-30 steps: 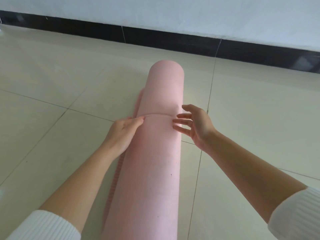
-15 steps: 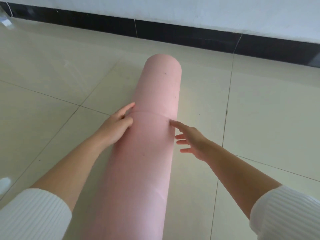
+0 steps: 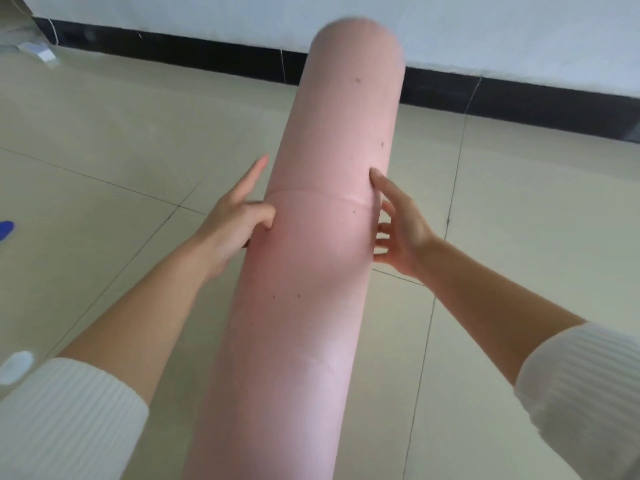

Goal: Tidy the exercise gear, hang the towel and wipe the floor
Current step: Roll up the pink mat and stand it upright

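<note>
A rolled pink exercise mat (image 3: pixel 322 289) runs lengthwise down the middle of the view, its far end raised in front of the wall. My left hand (image 3: pixel 235 220) presses against its left side, thumb on the roll and index finger pointing out. My right hand (image 3: pixel 401 230) cups the right side at the same height, fingers spread along the roll. The mat's outer edge shows as a seam between the two hands. The near end of the roll runs out of the bottom of the view.
Beige floor tiles (image 3: pixel 104 150) lie all around. A white wall with a black skirting board (image 3: pixel 519 98) stands just beyond the mat. A blue object (image 3: pixel 5 228) and a white one (image 3: pixel 15 367) sit at the left edge, and white items (image 3: pixel 38 51) at top left.
The mat's far end has risen off the floor toward the wall. Both hands have closed in on its sides, the right one moving from the floor side up against the roll.
</note>
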Tool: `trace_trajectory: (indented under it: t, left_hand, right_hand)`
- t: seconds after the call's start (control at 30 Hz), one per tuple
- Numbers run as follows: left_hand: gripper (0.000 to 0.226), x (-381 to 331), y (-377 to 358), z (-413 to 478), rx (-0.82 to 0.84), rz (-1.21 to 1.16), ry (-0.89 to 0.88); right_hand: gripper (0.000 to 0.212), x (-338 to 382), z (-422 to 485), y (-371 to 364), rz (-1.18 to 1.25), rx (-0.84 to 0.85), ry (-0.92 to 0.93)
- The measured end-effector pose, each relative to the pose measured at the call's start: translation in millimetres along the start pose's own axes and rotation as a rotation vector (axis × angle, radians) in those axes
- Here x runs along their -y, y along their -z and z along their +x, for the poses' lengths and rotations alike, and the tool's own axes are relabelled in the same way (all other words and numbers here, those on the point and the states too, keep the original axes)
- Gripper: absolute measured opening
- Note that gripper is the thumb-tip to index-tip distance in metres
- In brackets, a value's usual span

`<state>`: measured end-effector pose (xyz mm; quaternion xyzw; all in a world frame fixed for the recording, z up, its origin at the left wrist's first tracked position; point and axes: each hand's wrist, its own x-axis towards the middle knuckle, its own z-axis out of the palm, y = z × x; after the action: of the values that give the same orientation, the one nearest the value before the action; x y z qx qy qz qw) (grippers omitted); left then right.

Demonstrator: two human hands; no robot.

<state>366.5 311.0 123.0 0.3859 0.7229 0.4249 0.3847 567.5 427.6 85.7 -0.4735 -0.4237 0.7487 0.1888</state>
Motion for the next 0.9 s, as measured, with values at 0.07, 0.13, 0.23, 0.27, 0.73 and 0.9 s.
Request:
trace_trajectory:
  t: [0.07, 0.13, 0.23, 0.27, 0.73, 0.9]
  left_hand:
    - [0.089, -31.4, -8.2, -5.2, 0.004, 0.001, -0.06]
    - [0.091, -63.7, -20.5, -9.6, 0.021, -0.019, -0.118]
    - [0.081, -108.0, -46.9, -15.3, 0.081, -0.103, -0.206]
    - [0.073, -121.2, -56.8, -17.8, 0.102, -0.143, -0.227]
    - [0.04, -226.2, -144.9, -24.8, 0.015, -0.394, -0.236]
    - [0.05, -264.4, -125.6, -37.5, -0.015, -0.127, -0.227]
  right_hand:
    - [0.071, 31.7, -21.1, 12.4, -0.061, -0.009, 0.087]
    - [0.064, 62.6, -46.9, 28.2, -0.132, -0.023, 0.177]
    - [0.042, 102.1, -90.1, 55.1, -0.212, -0.051, 0.292]
    - [0.035, 112.3, -103.9, 65.9, -0.224, -0.065, 0.326]
    - [0.072, 163.5, -174.7, 166.9, -0.046, -0.255, 0.447]
    - [0.077, 198.4, -188.3, 160.8, 0.033, -0.301, 0.513]
